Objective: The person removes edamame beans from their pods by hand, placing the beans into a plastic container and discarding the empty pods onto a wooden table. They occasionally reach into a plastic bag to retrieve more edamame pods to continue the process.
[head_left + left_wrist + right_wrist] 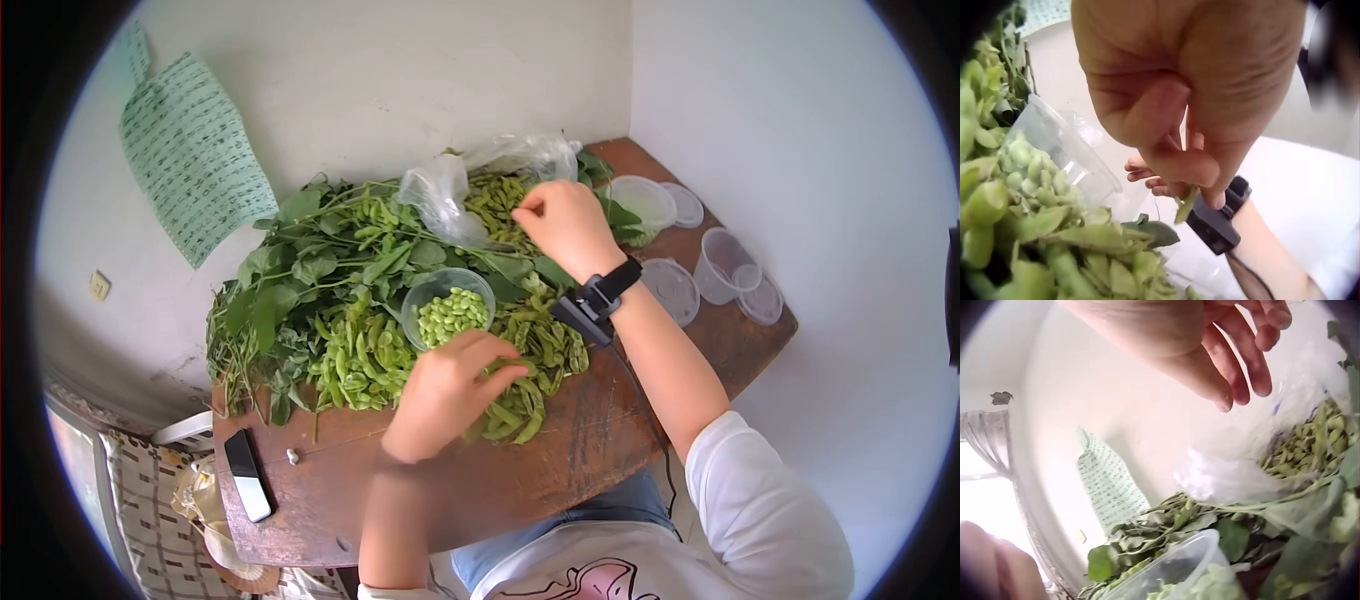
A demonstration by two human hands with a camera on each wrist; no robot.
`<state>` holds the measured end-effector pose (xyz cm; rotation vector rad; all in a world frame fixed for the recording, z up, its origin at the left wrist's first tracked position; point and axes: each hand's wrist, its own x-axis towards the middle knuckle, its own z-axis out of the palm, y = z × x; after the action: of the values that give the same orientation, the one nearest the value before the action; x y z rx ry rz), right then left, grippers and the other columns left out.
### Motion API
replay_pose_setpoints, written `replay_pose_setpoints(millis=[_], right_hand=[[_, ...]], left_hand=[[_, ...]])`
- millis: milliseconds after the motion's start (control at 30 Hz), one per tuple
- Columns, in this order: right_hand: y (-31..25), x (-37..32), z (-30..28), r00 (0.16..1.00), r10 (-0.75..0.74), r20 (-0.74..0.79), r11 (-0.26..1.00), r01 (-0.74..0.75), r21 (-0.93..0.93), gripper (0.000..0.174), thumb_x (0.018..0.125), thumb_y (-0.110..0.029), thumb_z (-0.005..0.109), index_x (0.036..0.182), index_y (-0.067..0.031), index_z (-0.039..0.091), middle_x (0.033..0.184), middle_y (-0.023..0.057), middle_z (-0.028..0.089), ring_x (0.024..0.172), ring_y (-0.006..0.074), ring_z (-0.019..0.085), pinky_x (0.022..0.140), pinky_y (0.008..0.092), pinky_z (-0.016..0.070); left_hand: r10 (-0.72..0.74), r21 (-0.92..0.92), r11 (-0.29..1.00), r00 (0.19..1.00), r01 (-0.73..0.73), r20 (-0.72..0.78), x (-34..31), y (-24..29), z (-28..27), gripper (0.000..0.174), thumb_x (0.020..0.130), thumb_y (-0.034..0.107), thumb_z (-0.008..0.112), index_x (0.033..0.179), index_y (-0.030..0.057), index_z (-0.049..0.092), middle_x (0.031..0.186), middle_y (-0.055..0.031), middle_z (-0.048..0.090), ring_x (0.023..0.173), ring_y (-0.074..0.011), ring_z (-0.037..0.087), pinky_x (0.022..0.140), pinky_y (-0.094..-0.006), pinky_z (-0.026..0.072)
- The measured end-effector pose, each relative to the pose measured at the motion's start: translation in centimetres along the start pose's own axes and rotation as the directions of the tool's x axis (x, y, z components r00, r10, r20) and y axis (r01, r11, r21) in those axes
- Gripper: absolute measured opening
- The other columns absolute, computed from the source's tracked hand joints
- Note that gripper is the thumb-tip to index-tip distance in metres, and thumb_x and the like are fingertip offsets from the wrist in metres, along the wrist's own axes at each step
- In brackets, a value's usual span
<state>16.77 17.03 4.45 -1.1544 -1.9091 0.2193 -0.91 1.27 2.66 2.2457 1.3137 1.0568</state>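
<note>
a: left hand [445, 385], lower centre of the head view. fingers?
b: curled. thumb and fingertips pinch a flat green bean pod [1185, 206]; it hangs below the thumb in the left wrist view.
a: where does that sit?
b: over the near edge of the heap of green pods [365, 355], just beside the round clear plastic bowl of shelled green beans [448, 305], on the brown wooden table [560, 450].
a: right hand [565, 225]?
b: upper centre, at the mouth of the clear crinkled plastic bag [445, 190] that holds more pods. fingers loosely bent, thumb hidden; cannot tell if it grips anything.
a: rest?
b: leafy green stems [300, 240] at left, empty clear plastic tubs [725, 262] at right, black-and-white phone [247, 475] lower left.
</note>
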Motion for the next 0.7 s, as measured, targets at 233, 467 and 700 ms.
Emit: replay_pose_setpoints(millis=[233, 467, 700], right_hand=[[5.4, 4.6, 6.1, 0.974, -0.151, 0.167, 0.940, 0.193, -0.280, 0.017, 0.080, -0.011, 0.069, 0.073, 0.0036, 0.071, 0.079, 0.0239, 0.068, 0.080, 0.0391, 0.067, 0.078, 0.0445, 0.0546], [5.1, 6.7, 8.1, 0.953, 0.192, 0.232, 0.851, -0.045, -0.523, 0.020, 0.083, -0.016, 0.072, 0.090, 0.0024, 0.072, 0.097, 0.0242, 0.070, 0.105, 0.0402, 0.064, 0.089, 0.0446, 0.0548], [6.0, 7.7, 8.0, 0.939, 0.320, 0.129, 0.873, -0.239, -0.426, 0.016, 0.079, -0.007, 0.067, 0.089, 0.0053, 0.071, 0.098, 0.0289, 0.069, 0.097, 0.0415, 0.068, 0.087, 0.0464, 0.0554]], left_hand=[[0.049, -0.075, 0.995, 0.990, -0.059, -0.130, -0.3, 0.2, -0.8, 0.013, 0.084, 0.012, 0.077, 0.089, 0.0011, 0.072, 0.098, -0.0096, 0.072, 0.058, -0.0157, 0.061, 0.053, -0.0264, 0.0499], [0.117, 0.075, 0.991, 0.991, -0.111, -0.070, -0.8, -0.7, -0.7, 0.020, 0.085, 0.023, 0.076, 0.078, 0.0046, 0.073, 0.067, -0.0102, 0.067, 0.057, -0.0259, 0.063, 0.053, -0.0360, 0.0489], [0.061, 0.040, 0.997, 0.997, -0.059, -0.049, -0.9, -0.8, -0.7, 0.019, 0.086, 0.022, 0.074, 0.080, 0.0044, 0.073, 0.067, -0.0112, 0.067, 0.058, -0.0278, 0.063, 0.055, -0.0363, 0.0492]])
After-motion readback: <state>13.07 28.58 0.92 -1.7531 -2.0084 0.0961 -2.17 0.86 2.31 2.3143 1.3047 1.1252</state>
